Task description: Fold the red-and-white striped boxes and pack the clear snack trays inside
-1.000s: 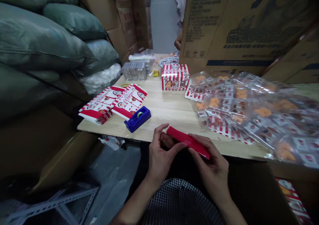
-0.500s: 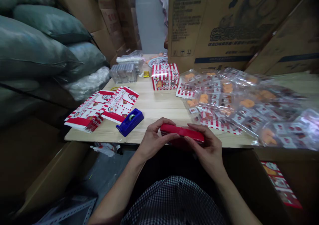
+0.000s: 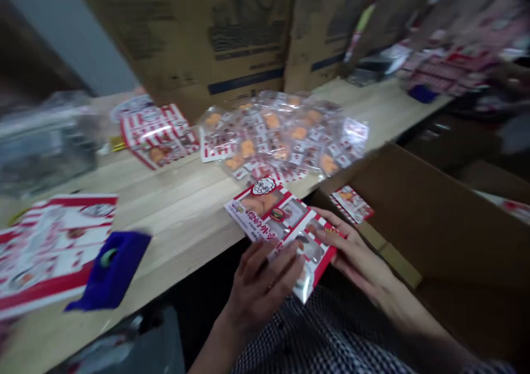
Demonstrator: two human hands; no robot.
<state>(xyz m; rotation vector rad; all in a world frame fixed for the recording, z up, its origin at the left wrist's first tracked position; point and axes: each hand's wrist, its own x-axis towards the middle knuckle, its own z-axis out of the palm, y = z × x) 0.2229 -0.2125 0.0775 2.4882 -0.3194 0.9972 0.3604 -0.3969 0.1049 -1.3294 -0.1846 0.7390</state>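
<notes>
Pale wooden worktop carries clear bags of orange pieces; just beside its edge, the left hand and right hand grip a flat red-and-white printed packet, near an open cardboard carton.

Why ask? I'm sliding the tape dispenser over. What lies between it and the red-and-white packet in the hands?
The head view shows only bare light wood tabletop between the blue tape dispenser and the red-and-white packet.
</notes>
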